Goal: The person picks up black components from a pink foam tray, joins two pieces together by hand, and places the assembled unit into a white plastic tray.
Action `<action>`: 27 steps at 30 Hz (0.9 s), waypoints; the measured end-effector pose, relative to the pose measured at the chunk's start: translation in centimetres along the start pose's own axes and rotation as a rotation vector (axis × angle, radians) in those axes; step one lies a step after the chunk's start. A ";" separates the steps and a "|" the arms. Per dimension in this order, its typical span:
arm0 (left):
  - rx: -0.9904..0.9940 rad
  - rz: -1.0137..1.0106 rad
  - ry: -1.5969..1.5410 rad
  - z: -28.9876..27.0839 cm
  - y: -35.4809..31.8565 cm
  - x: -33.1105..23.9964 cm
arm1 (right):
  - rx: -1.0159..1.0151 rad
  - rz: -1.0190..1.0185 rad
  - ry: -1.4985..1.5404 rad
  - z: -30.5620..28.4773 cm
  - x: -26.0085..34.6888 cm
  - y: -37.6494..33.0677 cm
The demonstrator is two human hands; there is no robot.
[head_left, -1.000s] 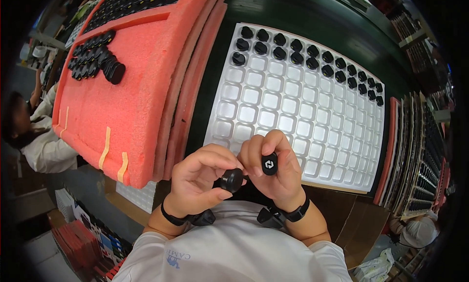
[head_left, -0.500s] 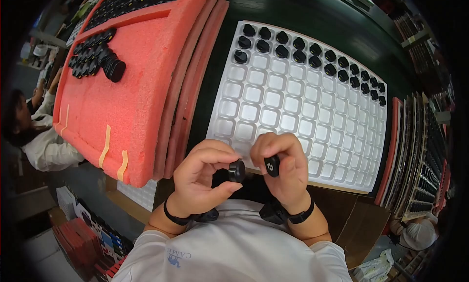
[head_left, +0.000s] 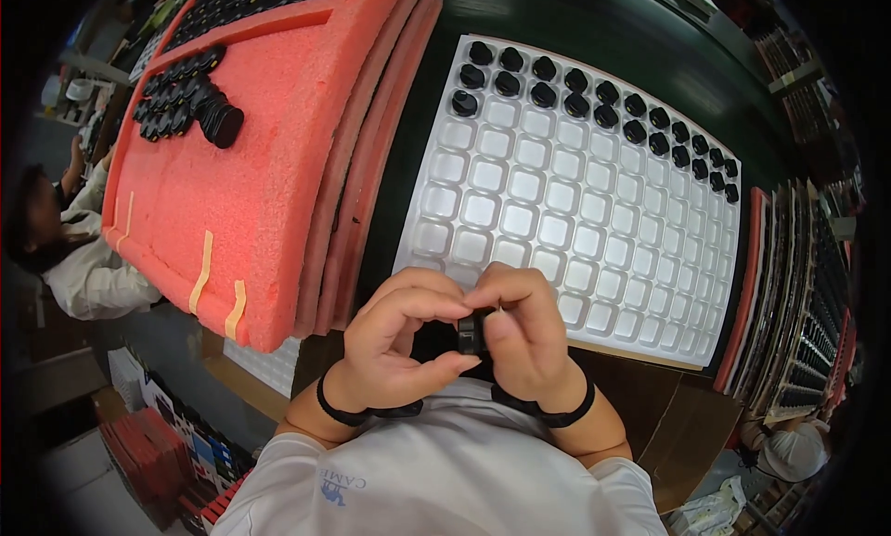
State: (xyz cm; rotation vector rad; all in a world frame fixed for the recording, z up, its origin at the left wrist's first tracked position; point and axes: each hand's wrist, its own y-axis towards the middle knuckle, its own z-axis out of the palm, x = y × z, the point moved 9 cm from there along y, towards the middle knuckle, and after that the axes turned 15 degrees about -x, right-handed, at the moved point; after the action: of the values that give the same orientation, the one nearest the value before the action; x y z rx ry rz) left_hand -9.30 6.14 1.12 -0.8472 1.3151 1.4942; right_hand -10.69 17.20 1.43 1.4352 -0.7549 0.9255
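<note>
Close to my chest, just over the near edge of the tray, my two hands meet. My left hand (head_left: 394, 341) pinches a short, round black part (head_left: 469, 335) with a glossy side between thumb and fingertips. My right hand (head_left: 529, 336) presses against the same part from the right, its thumb and index finger closed. The small black piece it held earlier is mostly hidden behind the fingers. Beyond my hands lies a white moulded tray (head_left: 483, 208) of square pockets; black parts (head_left: 543, 94) fill its far rows, and one sits at the left of the third row.
At left, a pink foam block (head_left: 251, 183) on stacked foam sheets carries a cluster of black parts (head_left: 190, 109) and a packed section. Upright trays (head_left: 789, 304) stand at right. The tabletop (head_left: 557, 16) is dark green. Another person (head_left: 88, 267) works at far left.
My right hand has moved left and brought its small black piece against the round black part in my left hand. The left hand has shifted slightly right.
</note>
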 end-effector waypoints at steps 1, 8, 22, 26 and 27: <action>-0.001 -0.001 0.000 0.0 0.0 0.0 | -0.038 0.106 0.137 -0.4 -0.4 0.0; 0.013 0.035 0.044 0.0 0.1 -0.3 | -0.049 0.150 0.160 0.2 -0.9 -0.4; -0.007 0.006 -0.005 -0.3 0.0 0.3 | -0.099 0.379 0.351 -0.6 -1.8 -0.6; -0.022 0.008 -0.019 -0.5 0.1 0.2 | -0.012 0.317 0.317 -0.4 -1.7 -0.3; -0.021 0.024 -0.008 -0.5 0.1 0.0 | 0.051 0.227 0.232 -0.2 -1.1 -0.3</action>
State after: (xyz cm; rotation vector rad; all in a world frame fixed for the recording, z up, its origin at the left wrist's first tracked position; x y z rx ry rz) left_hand -9.49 5.64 1.03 -0.8409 1.3098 1.5313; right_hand -11.02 17.33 0.29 1.2752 -0.7332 1.2713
